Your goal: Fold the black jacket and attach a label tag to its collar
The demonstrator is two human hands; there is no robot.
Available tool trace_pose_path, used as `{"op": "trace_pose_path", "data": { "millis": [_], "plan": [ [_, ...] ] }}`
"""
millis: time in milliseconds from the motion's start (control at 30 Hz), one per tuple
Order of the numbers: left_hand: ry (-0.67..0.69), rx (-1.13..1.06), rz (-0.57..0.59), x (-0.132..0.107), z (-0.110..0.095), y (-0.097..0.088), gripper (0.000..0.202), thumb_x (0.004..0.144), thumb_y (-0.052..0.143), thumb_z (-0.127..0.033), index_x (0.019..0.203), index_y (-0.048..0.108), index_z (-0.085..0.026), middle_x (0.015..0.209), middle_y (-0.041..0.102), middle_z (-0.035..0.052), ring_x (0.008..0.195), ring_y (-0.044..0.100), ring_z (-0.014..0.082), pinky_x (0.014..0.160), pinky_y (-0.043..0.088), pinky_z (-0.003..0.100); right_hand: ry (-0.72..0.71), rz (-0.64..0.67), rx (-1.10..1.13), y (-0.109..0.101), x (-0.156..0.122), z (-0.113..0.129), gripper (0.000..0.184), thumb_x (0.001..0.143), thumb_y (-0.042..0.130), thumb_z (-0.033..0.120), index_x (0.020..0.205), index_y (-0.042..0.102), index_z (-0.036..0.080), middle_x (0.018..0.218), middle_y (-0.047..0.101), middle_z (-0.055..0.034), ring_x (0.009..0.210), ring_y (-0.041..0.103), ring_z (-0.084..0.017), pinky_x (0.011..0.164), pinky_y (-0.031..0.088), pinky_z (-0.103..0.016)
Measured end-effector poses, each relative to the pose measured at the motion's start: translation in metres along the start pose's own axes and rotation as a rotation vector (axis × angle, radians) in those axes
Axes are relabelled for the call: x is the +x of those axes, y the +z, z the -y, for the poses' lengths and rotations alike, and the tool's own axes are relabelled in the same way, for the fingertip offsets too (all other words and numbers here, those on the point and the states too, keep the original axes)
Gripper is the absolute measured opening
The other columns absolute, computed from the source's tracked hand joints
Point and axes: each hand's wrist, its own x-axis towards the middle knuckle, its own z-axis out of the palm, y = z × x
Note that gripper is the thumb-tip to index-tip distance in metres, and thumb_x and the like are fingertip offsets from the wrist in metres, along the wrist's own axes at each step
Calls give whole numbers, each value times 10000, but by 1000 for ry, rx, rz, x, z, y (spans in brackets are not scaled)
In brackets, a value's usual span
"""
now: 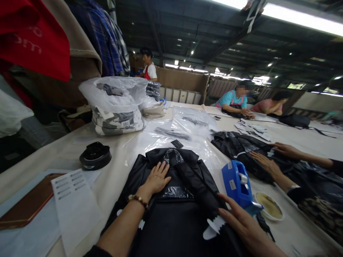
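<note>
A worker's left hand [157,178] lies palm down, fingers spread, on the upper part of a black bag [171,228], while the right hand [239,217] reaches in along its edge at a crowded worktable [118,182]. With the middle of the bag as the dial and 12 pointing away from the wearer, the left hand rests near 11 o'clock and the right sits between 3 and 4. The right fingers are extended at the outer edge of a padded strap [198,189]; whether they pinch it cannot be told. The strap slants from 12 toward 4, ending near a white piece [213,228].

Good handling here, by all appearances, means keeping the left palm flat and steady so the fabric stays put, while the right guides the strap by its edge, without twisting it or creasing the clear plastic [178,192] beneath. A light touch would spare the white piece from tearing.

The bag lies directly in front of the wearer, under both forearms' reach, a dark tag [177,144] at 12 and a blue dispenser [237,182] just beside it, between 2 and 3.
</note>
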Motion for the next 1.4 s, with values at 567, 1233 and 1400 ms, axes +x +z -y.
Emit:
{"op": "trace_pose_path", "data": {
  "millis": [567, 1233, 1400],
  "plan": [
    [-11, -2, 20, -5, -5, -6, 616, 920, 321, -450, 1445, 169, -167, 1536, 67, 85, 1406, 8, 258, 1143, 97, 421, -667, -299, -476, -6, 88, 89, 431, 904, 437, 350, 1297, 468, 176, 1287, 530, -120, 1191, 487, -235, 1010, 402, -439],
    [-66, -38, 279, 22, -20, -45, 728, 759, 570, -454, 1371, 364, -117, 1477, 267, 152, 1356, 228, 351, 1073, 287, 489, -264, 179, -422, 83, 137, 34, 621, 920, 241, 538, 1428, 226, 182, 1511, 120, -18, 1403, 80, -199, 1157, 100, -423],
    [-133, -24, -10, 13, -28, -18, 592, 909, 278, -443, 1405, 300, -121, 1492, 264, 118, 1384, 168, 312, 1113, 166, 531, -233, 229, -415, 81, 137, 36, 640, 911, 213, 567, 1433, 202, 197, 1511, 91, -4, 1404, 64, -194, 1157, 90, -421]
  ]
}}
